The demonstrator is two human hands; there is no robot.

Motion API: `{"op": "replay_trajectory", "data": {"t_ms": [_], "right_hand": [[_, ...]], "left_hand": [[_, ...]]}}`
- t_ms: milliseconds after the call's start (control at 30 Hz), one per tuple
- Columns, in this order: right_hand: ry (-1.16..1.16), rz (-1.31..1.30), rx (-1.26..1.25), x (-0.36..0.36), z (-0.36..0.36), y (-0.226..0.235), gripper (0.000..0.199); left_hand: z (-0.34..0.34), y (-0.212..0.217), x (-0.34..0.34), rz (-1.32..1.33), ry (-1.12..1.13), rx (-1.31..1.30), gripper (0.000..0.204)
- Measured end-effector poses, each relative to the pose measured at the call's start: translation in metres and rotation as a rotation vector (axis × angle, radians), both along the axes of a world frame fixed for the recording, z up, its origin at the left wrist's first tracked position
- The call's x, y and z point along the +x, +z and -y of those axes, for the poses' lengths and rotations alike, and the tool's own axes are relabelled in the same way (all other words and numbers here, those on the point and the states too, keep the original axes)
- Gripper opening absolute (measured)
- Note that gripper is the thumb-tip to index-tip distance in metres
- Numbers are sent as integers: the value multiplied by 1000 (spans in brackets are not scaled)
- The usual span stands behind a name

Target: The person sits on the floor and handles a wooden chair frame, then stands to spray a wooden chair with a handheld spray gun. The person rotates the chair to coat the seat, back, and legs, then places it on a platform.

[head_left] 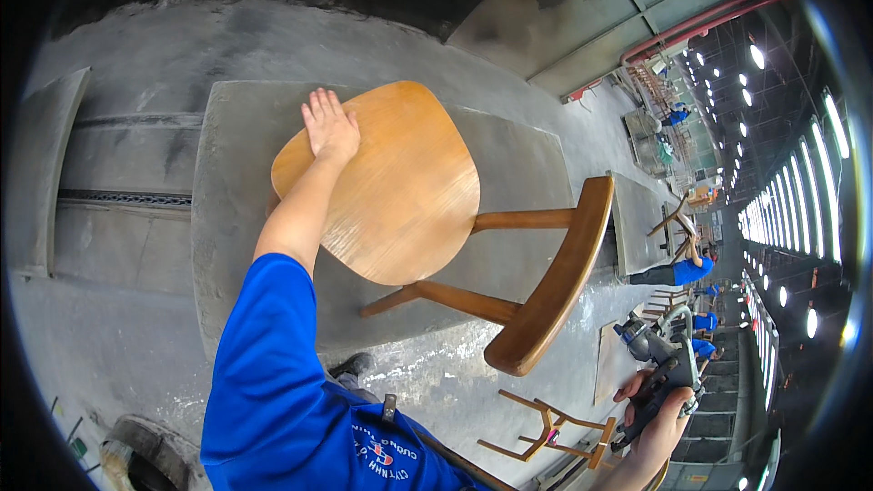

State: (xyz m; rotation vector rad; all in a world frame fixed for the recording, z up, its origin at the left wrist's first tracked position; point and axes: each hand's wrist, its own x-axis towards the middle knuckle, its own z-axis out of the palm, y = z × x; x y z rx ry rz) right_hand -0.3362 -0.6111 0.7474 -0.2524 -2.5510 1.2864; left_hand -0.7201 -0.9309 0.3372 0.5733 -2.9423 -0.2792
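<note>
A wooden chair lies on its side on a grey work table (pixel 227 218). Its rounded seat (pixel 400 191) faces me and its curved backrest (pixel 555 282) hangs past the table's near edge. My left hand (pixel 330 125) rests flat, fingers spread, on the far left part of the seat; the arm wears a blue sleeve. My right hand (pixel 657 418) is low at the right, away from the chair, closed around the grip of a dark handheld power tool (pixel 659 368).
Another wooden chair frame (pixel 550 432) lies on the floor below the backrest. A second grey table (pixel 641 227) stands to the right, with a person in blue (pixel 682 271) leaning at it. More people in blue work further back. A concrete wall lies beyond the table.
</note>
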Motion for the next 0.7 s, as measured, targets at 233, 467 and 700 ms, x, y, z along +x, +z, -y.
{"op": "replay_trajectory", "data": {"t_ms": [233,467,700], "right_hand": [[207,-46,-43,-7,14,13,85],[498,-17,-108,-12,48,21,107],[527,123,17,-56,76,28,59]], "left_hand": [[-91,14,136,-28,-779,44,60],[82,-6,223,-338,109,45,51],[180,-230,443,-115,734,727,50]]}}
